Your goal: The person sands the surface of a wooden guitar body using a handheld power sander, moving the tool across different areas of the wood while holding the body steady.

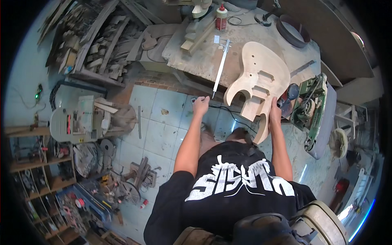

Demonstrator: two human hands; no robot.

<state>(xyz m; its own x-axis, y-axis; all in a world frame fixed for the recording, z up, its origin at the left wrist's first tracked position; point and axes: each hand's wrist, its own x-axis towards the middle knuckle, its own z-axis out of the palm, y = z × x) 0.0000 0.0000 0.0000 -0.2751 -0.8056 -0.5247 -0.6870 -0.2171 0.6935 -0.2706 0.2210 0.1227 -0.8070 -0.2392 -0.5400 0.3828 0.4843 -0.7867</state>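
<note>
A pale, unfinished wooden guitar body lies partly on the workbench, its cutaway horns reaching past the front edge toward me. Routed pockets and a few small holes show in its face. My right hand grips its right edge near the lower horn, with some fingers hidden. My left hand is closed, off the bench's front edge and apart from the guitar body. Something small and dark grey sticks out by its fingers, too small to name. Nearby, a long metal caliper rests on the bench, pointing toward that hand.
On the workbench stand a red-and-white bottle, wood blocks and a round hoop. A green machine stands close on the right. Wood scraps fill a rack at far left. Dark cables hang below the bench.
</note>
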